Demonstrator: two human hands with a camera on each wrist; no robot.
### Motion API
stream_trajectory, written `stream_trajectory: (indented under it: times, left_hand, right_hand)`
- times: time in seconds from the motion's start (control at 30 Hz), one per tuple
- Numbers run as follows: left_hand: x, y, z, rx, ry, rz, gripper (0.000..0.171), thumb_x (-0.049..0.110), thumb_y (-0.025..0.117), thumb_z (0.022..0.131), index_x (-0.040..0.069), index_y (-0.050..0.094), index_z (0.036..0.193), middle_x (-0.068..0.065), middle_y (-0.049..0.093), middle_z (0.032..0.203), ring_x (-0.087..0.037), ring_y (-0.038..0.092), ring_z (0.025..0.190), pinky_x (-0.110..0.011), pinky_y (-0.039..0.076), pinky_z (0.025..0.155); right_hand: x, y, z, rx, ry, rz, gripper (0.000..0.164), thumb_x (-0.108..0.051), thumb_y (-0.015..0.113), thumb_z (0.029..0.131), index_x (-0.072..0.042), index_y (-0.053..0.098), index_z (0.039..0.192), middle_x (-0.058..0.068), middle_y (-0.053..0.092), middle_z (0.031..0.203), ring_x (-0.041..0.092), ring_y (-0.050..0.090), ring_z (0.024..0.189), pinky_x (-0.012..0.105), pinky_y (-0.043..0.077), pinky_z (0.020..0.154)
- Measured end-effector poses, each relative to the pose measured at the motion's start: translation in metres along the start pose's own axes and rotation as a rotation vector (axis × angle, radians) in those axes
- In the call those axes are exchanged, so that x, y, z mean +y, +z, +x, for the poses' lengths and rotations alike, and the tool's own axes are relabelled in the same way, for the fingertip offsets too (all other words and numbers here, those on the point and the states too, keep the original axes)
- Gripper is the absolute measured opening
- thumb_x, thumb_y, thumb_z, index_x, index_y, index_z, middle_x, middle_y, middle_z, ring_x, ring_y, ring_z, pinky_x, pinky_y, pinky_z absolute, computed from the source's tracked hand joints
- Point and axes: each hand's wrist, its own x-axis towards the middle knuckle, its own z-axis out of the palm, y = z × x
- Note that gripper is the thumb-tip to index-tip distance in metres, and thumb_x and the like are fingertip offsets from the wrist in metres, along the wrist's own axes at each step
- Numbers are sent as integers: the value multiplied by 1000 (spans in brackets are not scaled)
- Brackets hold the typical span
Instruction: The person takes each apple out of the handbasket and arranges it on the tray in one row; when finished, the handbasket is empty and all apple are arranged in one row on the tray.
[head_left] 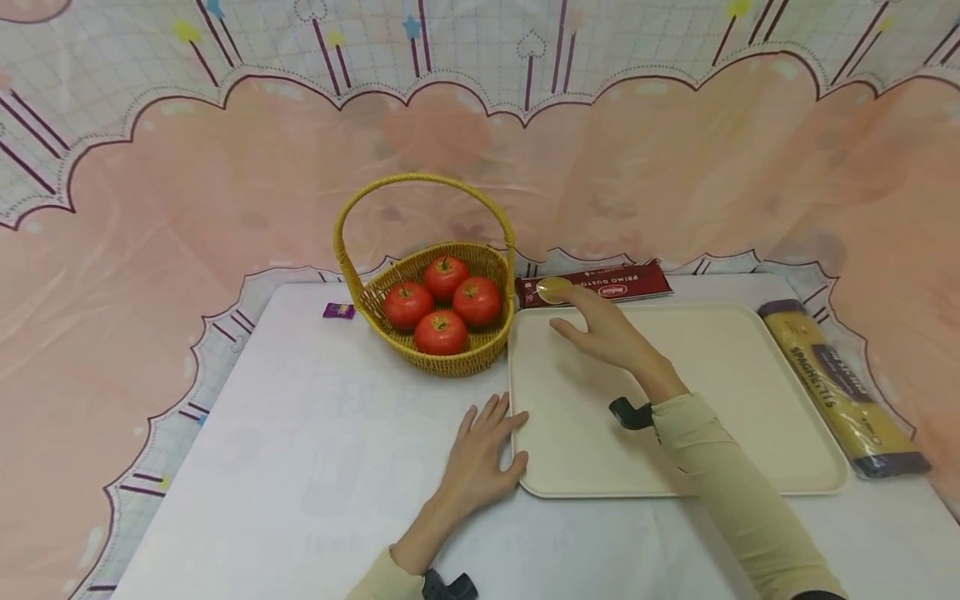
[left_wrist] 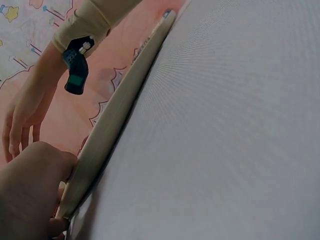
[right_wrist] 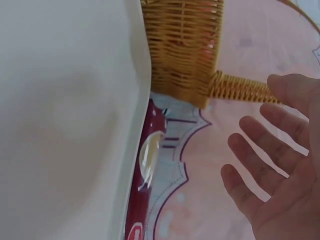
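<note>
A cream rectangular tray [head_left: 720,367] lies flat on the white table. At its left edge my left hand [head_left: 480,458] has its fingers spread, touching the rim near the front corner; the left wrist view shows the tray's side [left_wrist: 112,115] beside the thumb. My right hand [head_left: 611,333] hovers over the tray's back left part, fingers extended and holding nothing. Just beyond those fingers lies a dark red spaghetti packet [head_left: 637,283], partly hidden by the hand in the head view. In the right wrist view, the open palm [right_wrist: 280,185] faces the wicker basket [right_wrist: 182,50].
The yellow wicker basket with a tall handle holds several red tomatoes [head_left: 441,333], left of the tray. A small purple wrapped packet [head_left: 339,311] lies left of the basket. Along the tray's right side lies a yellow spaghetti packet [head_left: 843,387]. A patterned cloth [head_left: 675,183] hangs behind.
</note>
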Motion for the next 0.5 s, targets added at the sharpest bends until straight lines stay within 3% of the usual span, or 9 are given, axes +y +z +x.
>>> stream_trajectory:
  times: [0.33,0.5]
  left_hand:
    - [-1,1,1,2,14,16,47,33,58,84,21,57,130,-9,41,148,-23,33,141,-46,22,116]
    - [-4,0,2,26,32,18,47,32,59,83,21,59,129,-10,43,147,-23,35,140,-47,24,115]
  right_hand:
    - [-13,6,18,22,-41,5,45,-24,62,91,-9,52,132,9,54,133,26,57,118,45,43,103]
    - [-20,6,29,22,-85,5,43,-23,62,91,-8,53,130,10,56,130,26,56,119,43,45,101]
